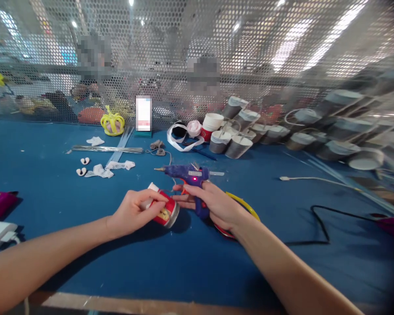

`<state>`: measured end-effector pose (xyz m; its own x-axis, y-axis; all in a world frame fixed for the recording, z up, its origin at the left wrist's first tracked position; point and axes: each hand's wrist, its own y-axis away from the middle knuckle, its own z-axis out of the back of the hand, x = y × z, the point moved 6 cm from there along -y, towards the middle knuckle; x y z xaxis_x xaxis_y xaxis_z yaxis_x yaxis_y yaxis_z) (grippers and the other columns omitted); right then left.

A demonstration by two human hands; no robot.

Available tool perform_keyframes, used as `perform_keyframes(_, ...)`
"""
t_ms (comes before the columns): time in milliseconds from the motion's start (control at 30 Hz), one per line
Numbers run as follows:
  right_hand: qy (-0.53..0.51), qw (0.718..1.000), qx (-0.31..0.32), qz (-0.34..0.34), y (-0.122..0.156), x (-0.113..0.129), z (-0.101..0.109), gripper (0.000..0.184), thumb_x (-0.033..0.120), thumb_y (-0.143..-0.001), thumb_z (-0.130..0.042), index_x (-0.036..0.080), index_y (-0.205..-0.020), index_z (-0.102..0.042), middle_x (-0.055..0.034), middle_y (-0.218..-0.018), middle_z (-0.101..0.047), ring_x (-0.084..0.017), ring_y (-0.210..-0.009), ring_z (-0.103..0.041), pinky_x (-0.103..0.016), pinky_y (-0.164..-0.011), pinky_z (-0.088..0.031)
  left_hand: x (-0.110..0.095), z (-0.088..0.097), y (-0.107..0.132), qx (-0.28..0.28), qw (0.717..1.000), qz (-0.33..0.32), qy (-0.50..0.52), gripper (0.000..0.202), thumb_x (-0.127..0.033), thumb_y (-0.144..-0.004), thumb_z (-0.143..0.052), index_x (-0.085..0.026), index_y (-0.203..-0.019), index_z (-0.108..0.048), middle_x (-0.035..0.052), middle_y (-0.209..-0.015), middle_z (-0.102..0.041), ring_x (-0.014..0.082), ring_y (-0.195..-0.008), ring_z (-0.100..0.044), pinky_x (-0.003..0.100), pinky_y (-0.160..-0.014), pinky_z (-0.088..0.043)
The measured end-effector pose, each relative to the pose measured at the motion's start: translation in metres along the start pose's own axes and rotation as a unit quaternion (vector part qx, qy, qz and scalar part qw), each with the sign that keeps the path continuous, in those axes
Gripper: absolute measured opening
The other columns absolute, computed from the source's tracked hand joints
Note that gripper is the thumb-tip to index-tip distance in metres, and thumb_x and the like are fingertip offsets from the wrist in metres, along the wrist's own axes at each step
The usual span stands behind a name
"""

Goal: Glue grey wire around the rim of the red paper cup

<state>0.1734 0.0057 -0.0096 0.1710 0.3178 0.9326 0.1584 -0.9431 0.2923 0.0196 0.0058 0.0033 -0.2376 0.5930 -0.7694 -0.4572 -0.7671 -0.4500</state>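
My left hand [136, 211] is wrapped round a red and white paper cup [164, 211] that lies tilted on its side just above the blue table [190, 262]. My right hand [210, 202] grips the handle of a blue hot glue gun [187, 173]. The gun's nozzle points left and a red light glows on its body. The fingertips of my right hand reach toward the cup's rim. A yellow and red ring-shaped thing [246, 205] lies on the table under my right wrist, partly hidden.
Grey wrapped cups [231, 146] pile up at the back right by a perforated screen [197, 52]. A yellow crown [112, 124], white ribbon [180, 140], metal rods [108, 149] and white scraps [100, 170] lie at the back left. A black cable [321, 223] and white cable [315, 178] run right.
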Motion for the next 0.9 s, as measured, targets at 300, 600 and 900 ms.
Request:
perform_keyframes(300, 0.276, 0.944, -0.117, 0.137, 0.023, 0.042, 0.029, 0.026, 0.039, -0.073, -0.06, 0.015, -0.065, -0.063, -0.0009, -0.049, -0.061, -0.013, -0.056, -0.061, -0.022, -0.056, -0.047, 0.018, 0.018, -0.011, -0.058, 0.996, 0.003, -0.063, 0.016, -0.023, -0.08, -0.052, -0.014, -0.084, -0.065, 0.0034, -0.074, -0.069, 0.011, -0.063, -0.062, 0.017, -0.058, -0.048)
perform_keyframes(600, 0.434, 0.895, -0.098, 0.028, 0.034, 0.027, 0.024, 0.032, 0.044, -0.072, -0.057, 0.018, -0.053, -0.052, 0.0006, -0.045, -0.056, -0.01, -0.041, -0.05, -0.021, -0.045, -0.042, 0.023, 0.02, -0.015, -0.059, 0.992, -0.028, -0.109, 0.015, -0.023, -0.081, -0.051, -0.015, -0.084, -0.063, 0.0002, -0.067, -0.068, 0.0084, -0.054, -0.059, 0.015, -0.053, -0.045)
perform_keyframes(900, 0.484, 0.863, -0.143, 0.019, 0.044, 0.028, 0.017, 0.04, 0.043, -0.072, -0.053, 0.022, -0.04, -0.041, 0.0025, -0.034, -0.047, -0.01, -0.034, -0.045, -0.021, -0.038, -0.039, 0.019, 0.013, -0.012, -0.029, 0.998, -0.01, -0.057, 0.016, -0.022, -0.082, -0.05, -0.014, -0.086, -0.063, 0.0027, -0.07, -0.069, 0.0092, -0.056, -0.06, 0.016, -0.053, -0.047)
